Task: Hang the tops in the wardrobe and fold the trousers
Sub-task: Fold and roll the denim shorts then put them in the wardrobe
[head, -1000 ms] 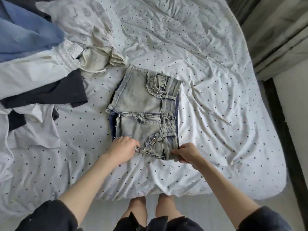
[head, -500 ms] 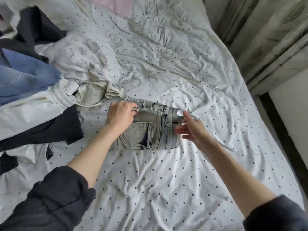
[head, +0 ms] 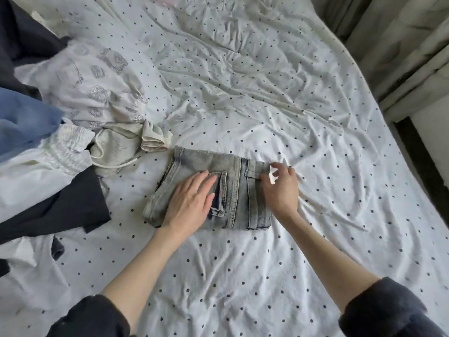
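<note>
Shorts: faded grey-blue denim shorts (head: 233, 190), folded into a compact rectangle, lying flat near the middle of the bed, waistband and belt loop toward the right, a back pocket facing up with a dark blue patch at its torn edge.
Left hand (head: 192, 203): palm down, fingers straight and together, pressing flat on the left half of the folded denim, fingertips reaching the pocket.
Right hand (head: 281, 188): resting on the right end of the shorts at the waistband, fingers loosely bent, fingertips touching the belt loop; whether pinching the cloth or only touching it, cannot tell.
Sleeves: dark, pushed up both forearms, at the bottom edge of the view.
Bed: covered by a white sheet with small dark dots (head: 267, 105), heavily creased, filling most of the view.
Clothes pile: heaped along the left side of the bed, apart from the shorts; white printed top (head: 92, 79) furthest back, light blue garment (head: 21, 122) at the left edge, white garment with a gathered elastic band (head: 65, 147), cream garment with a drawstring (head: 126, 147) just beside the far left corner of the shorts, dark navy garment (head: 60, 207) nearest.
Curtain: pale, streaked grey-green curtain (head: 401, 45) hanging at the upper right, past the bed's edge.
</note>
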A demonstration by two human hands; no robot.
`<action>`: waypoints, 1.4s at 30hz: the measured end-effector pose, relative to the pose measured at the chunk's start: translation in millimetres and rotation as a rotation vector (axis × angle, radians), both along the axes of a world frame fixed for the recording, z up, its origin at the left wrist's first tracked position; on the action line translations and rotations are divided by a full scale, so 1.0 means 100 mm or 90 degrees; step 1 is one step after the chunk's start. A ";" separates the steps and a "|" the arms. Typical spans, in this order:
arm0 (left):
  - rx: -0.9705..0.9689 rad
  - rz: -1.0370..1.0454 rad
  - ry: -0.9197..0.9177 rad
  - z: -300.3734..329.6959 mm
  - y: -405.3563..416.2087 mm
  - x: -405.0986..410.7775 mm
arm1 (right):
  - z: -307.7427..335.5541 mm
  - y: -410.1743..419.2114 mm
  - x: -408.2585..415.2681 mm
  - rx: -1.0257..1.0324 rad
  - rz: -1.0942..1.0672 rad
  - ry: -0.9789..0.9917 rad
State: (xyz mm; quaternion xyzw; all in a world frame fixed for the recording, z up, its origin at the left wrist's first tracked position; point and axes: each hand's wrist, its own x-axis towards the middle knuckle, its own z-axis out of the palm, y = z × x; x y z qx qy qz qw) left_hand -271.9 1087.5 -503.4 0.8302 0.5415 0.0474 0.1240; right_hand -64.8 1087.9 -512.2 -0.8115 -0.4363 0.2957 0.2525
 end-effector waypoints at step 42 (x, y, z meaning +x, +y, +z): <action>0.179 0.079 0.028 0.16 0.15 -0.06 | 0.25 -0.48 -0.25 0.148 0.306 -0.349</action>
